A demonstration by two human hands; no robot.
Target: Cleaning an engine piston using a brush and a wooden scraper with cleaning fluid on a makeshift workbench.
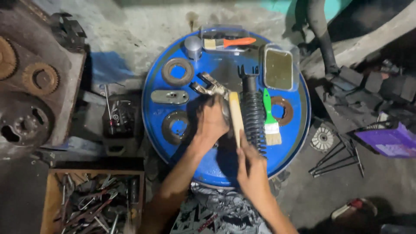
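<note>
The right hand (251, 167) is nearest, at the near edge of the round blue drum top (299, 125) that serves as the bench; its fingers are closed around the lower end of a pale wooden handle (236, 117), which runs away from the person toward the middle of the drum. Just left of it, the left hand (212, 121) is clenched over a greasy metal part (210, 86) whose grey end sticks out beyond the knuckles toward the far left; how much of the part lies under the palm cannot be told. Right beside the wooden handle, touching or nearly so, lies a black coil-spring shock absorber (253, 110), its forked end pointing far. To its right a green-handled paintbrush (271, 121) rests with its bristles toward the near side, and beyond that a rusty ring (281, 110). Left of the hands are two more worn rings (177, 71) (175, 126) with a flat grey plate (170, 96) between them. Along the far rim sit a small metal cylinder (193, 45), an orange-handled brush (229, 42) on a clear tray, and a rectangular tin (278, 69) of murky liquid. On the floor at near left stands a wooden box of tools (93, 201), and at far left lie several rusty gears (26, 99).
</note>
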